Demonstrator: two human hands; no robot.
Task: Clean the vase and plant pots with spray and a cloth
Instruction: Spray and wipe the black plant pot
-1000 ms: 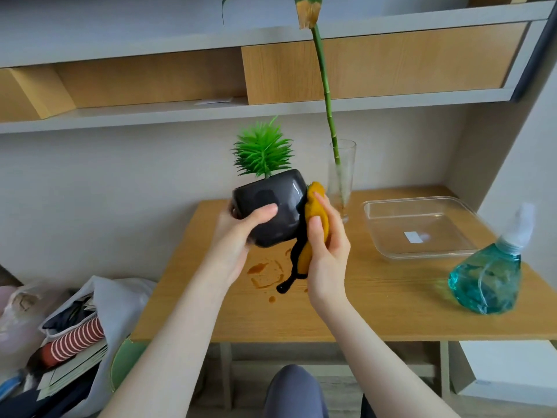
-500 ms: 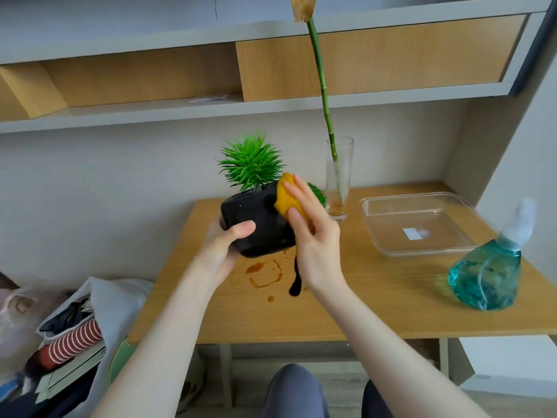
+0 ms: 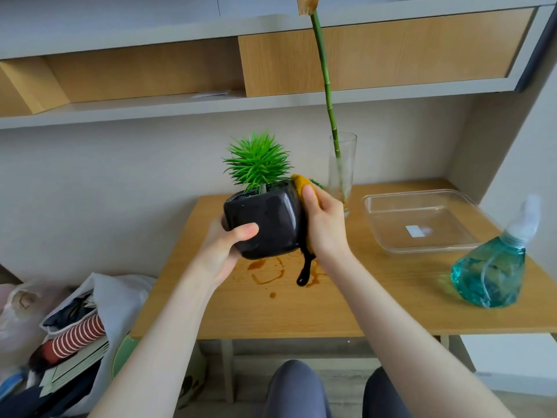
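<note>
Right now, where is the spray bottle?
In the head view the spray bottle stands on the right side of the table, just in front of the clear tray.

Clearance around the held pot, above the table [image 3: 301,312]

The left hand [image 3: 221,251] and right hand [image 3: 324,227] hold the black pot [image 3: 268,224] in the air over the stained centre of the table; the near edge below them is bare. Behind and just right of the right hand stands the glass vase [image 3: 343,170], its green stem [image 3: 325,79] rising past the shelf [image 3: 150,111] overhead. The clear tray [image 3: 385,239] occupies the right rear of the table; the spray bottle [image 3: 491,273] blocks the right front edge. Bare table surface lies between tray and right forearm. Bags [image 3: 75,327] crowd the floor at left.
</note>
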